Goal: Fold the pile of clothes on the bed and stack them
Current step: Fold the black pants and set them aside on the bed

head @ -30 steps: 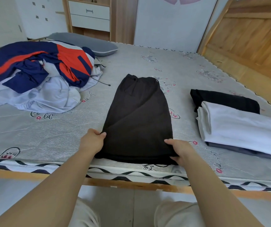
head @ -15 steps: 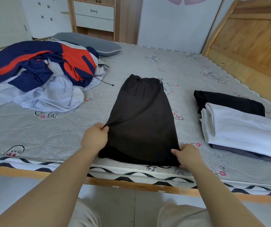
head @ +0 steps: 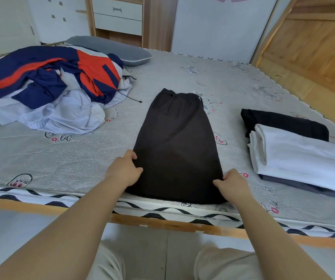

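Grey mattress [head: 182,77] fills the view, with the unfolded pile [head: 47,87] far left beside a pillow [head: 110,47] and the folded stack [head: 296,146] at right. Between them lie black shorts [head: 176,146], left hand [head: 125,168] and right hand [head: 232,183] pinching the near corners.

Blk garment [head: 177,146] mid-bed; left of it navy/red/pale-blue pile [head: 51,87]; right of it white-on-blk stack [head: 304,152]. Mattress [head: 213,77] grey w/ pink-blk doodles.
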